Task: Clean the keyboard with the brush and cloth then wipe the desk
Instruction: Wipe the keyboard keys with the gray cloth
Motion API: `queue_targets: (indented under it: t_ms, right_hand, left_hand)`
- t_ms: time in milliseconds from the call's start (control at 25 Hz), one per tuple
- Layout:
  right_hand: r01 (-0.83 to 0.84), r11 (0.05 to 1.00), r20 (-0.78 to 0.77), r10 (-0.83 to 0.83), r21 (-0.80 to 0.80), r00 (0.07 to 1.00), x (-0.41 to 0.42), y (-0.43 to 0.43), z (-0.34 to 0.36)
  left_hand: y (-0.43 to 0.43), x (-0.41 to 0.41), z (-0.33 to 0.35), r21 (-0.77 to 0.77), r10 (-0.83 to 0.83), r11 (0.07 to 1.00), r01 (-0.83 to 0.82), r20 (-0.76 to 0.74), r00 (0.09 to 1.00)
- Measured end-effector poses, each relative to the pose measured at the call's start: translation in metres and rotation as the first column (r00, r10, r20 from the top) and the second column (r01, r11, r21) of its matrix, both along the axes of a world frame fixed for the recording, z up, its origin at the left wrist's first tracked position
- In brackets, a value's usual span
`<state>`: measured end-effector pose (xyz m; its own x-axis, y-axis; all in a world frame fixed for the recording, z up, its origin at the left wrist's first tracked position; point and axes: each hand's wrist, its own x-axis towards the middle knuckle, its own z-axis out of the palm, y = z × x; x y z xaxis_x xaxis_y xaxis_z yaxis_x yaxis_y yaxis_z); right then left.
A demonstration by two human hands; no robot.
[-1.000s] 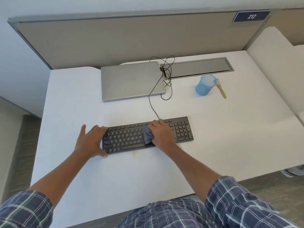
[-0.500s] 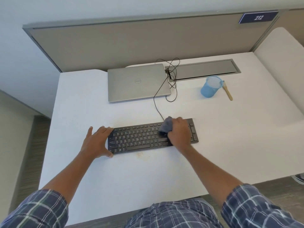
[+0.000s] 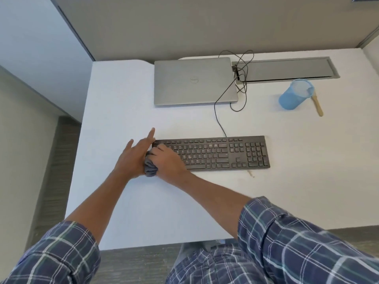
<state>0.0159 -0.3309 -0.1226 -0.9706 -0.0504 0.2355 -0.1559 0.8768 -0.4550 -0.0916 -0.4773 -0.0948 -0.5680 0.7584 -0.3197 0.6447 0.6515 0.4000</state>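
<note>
Grey, soft and light: cloth (image 3: 150, 169) wadded in curled right hand (image 3: 169, 160), at left end of black keyboard (image 3: 215, 154) on white table (image 3: 143, 212). Spread left hand (image 3: 133, 156), fingers straight, against the wad. Likely best gripped bunched, pressed lightly.

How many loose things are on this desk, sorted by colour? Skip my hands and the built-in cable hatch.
Black: 2, keyboard and cable
Grey: 2, laptop and cloth
Blue: 1, cup
Wood: 1, brush, partly hidden behind the cup
Total: 6
</note>
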Motion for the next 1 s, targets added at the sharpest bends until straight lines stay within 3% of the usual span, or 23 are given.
queue_targets:
  t_ms: [320,520,720,920,1000]
  right_hand:
    - [-0.064,0.985,0.036,0.059,0.16,0.998,0.068,0.058,-0.014]
    - [0.185,0.967,0.071,-0.2,0.175,0.977,0.141,0.133,-0.007]
    - [0.514,0.839,0.022,-0.526,0.181,0.85,0.214,0.201,0.005]
    - [0.554,0.803,0.055,-0.577,0.221,0.815,0.235,0.216,0.006]
    - [0.629,0.755,0.12,-0.653,0.188,0.748,0.231,0.215,0.006]
  left_hand:
    - [0.016,0.0,0.014,-0.188,-0.073,0.981,0.045,-0.146,0.987]
    - [0.022,0.004,0.018,-0.232,-0.076,0.972,0.039,-0.156,0.985]
    - [0.023,0.005,0.023,-0.248,-0.082,0.968,0.044,-0.144,0.986]
    - [0.025,0.013,0.029,-0.267,-0.073,0.963,0.03,-0.151,0.986]
    - [0.029,0.015,0.031,-0.286,-0.079,0.958,0.03,-0.162,0.984]
